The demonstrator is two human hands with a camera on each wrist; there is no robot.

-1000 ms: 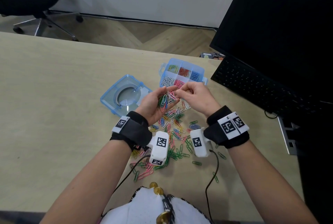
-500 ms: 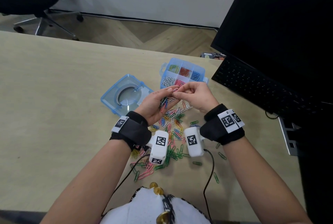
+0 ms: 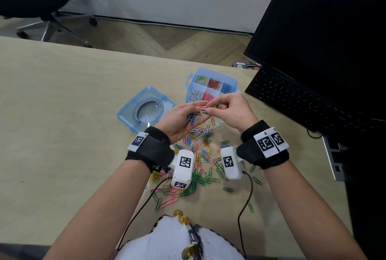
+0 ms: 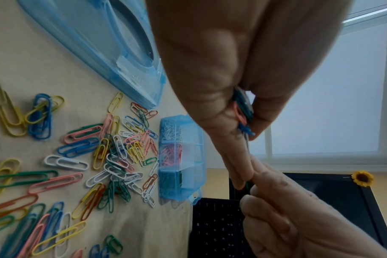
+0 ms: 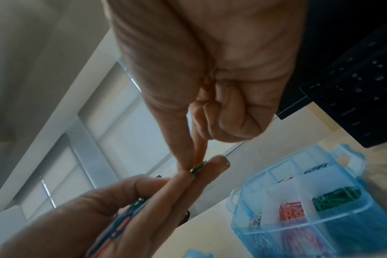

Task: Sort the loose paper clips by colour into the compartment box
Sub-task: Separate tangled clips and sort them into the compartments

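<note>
Both hands have edged toward the compartment box (image 3: 211,86), partly filled by colour at the desk's (image 3: 62,113) far side. Many loose clips (image 3: 200,155) remain nearer. Left hand (image 3: 179,119) holds a mixed bunch (image 3: 193,118); right hand (image 3: 229,113) has its grip clamped on a green clip (image 5: 198,168).

The compartment box (image 3: 211,71) is translucent blue, its lid (image 3: 146,109) too. Loose paper clips (image 3: 200,155) are pink, green, blue, yellow, white. The wrist bands (image 3: 152,149) are black.

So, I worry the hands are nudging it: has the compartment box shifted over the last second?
No. The compartment box sits where it did, with the same gaps to the blue lid on its left and the keyboard on its right.
</note>
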